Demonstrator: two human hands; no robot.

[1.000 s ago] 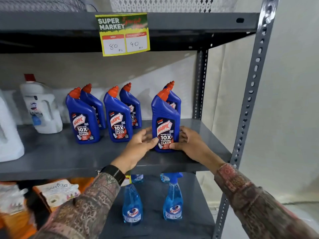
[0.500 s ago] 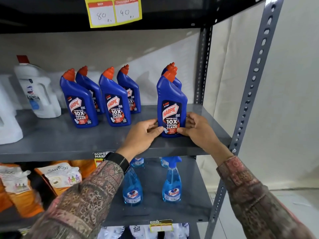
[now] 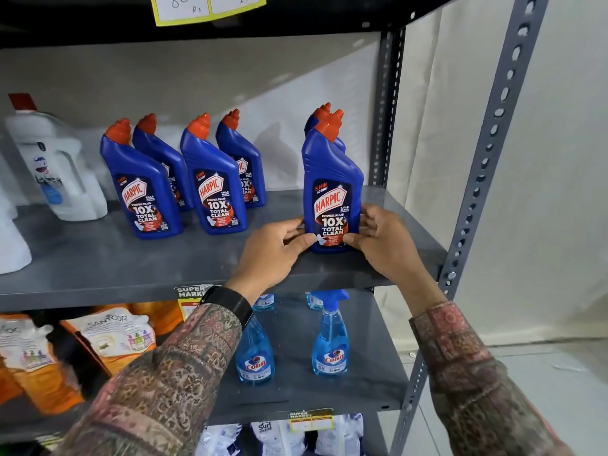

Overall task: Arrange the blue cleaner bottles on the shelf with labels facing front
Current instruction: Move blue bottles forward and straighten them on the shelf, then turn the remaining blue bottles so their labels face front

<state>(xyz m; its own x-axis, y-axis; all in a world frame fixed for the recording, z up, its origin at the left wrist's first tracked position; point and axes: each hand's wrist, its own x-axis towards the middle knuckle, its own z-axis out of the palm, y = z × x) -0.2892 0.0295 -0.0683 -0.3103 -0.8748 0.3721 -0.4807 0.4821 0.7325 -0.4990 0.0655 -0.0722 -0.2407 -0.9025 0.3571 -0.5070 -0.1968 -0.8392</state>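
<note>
Several blue cleaner bottles with orange caps stand on the grey shelf (image 3: 98,268). The front right bottle (image 3: 332,179) stands upright near the shelf's front edge, label facing me. My left hand (image 3: 273,251) grips its lower left side and my right hand (image 3: 385,241) grips its lower right side. Another blue bottle (image 3: 320,115) stands right behind it, mostly hidden. Further left, two front bottles (image 3: 141,179) (image 3: 214,179) show their labels, each with a bottle (image 3: 161,153) (image 3: 241,153) behind it.
A white jug (image 3: 56,166) stands at the shelf's left. A grey perforated upright (image 3: 483,159) frames the right side. On the lower shelf stand pale blue spray bottles (image 3: 330,343) and orange pouches (image 3: 112,337). A yellow price tag (image 3: 207,8) hangs above.
The held bottle has slid slightly back and right on the shelf, upright, with both hands staying on its base. The camera has tilted down and come closer.
</note>
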